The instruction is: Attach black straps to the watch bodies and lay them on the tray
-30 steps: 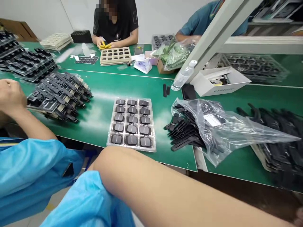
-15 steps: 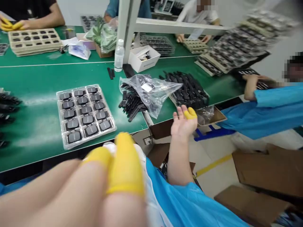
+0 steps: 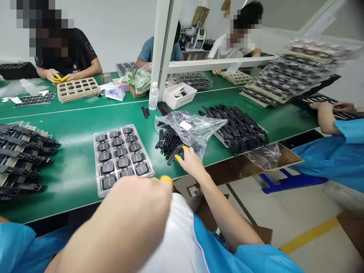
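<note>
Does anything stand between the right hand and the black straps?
Nothing visible does: the fingertips of the right hand are at the near, uncovered end of the black straps. The clear plastic bag covers only part of the pile, toward its far side.

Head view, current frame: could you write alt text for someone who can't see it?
The right hand has its yellow-covered fingertips at a pile of black straps, partly covered by a clear plastic bag on a green table. The blurred left hand is in the foreground, before a clear tray of dark square pieces. A person in black is across the table.
</note>
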`<state>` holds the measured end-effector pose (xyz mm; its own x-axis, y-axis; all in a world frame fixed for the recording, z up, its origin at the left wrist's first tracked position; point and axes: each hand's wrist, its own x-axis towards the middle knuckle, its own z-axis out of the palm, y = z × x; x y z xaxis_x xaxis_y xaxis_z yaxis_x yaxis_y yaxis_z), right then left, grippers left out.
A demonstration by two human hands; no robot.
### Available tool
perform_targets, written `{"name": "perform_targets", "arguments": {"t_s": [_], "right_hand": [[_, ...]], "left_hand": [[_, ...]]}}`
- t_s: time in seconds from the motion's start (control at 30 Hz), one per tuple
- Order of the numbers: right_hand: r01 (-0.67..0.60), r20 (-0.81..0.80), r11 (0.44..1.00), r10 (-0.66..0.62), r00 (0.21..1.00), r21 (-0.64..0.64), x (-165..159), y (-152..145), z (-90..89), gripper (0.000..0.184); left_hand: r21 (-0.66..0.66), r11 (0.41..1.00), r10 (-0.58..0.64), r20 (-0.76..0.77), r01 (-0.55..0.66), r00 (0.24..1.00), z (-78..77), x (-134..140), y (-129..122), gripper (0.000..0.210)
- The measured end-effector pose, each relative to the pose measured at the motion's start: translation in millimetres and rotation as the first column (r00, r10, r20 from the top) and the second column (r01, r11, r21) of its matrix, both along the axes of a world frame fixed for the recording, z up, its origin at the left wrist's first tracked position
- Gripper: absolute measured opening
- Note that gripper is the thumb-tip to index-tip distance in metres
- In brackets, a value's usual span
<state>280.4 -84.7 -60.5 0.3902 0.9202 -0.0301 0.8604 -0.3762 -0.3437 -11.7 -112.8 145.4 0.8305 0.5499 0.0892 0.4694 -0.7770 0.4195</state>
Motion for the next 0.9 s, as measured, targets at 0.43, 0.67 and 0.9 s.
{"name": "perform_targets", "arguments": {"t_s": [0.43,0.67,0.9], "right_hand": [[0.062,-0.017,0.994,-0.063,0.998,-0.089,30,40,-35.1,0.055],[0.232,-0.573,0.926,-0.021,0.819,0.299,28,30,-24.4,0.036],[0.382,-0.98,0.903,0.176,0.09,0.197,-16,92,34.3,0.026]], "left_hand": [[0.112,0.908,0.414,-0.382,-0.403,0.826,-114.2,7,233,0.038],[0.183,0.91,0.415,-0.446,-0.373,0.793,-139.4,38,265,0.029],[0.153,0.912,0.408,-0.449,-0.381,0.795,-137.8,35,283,0.022]]}}
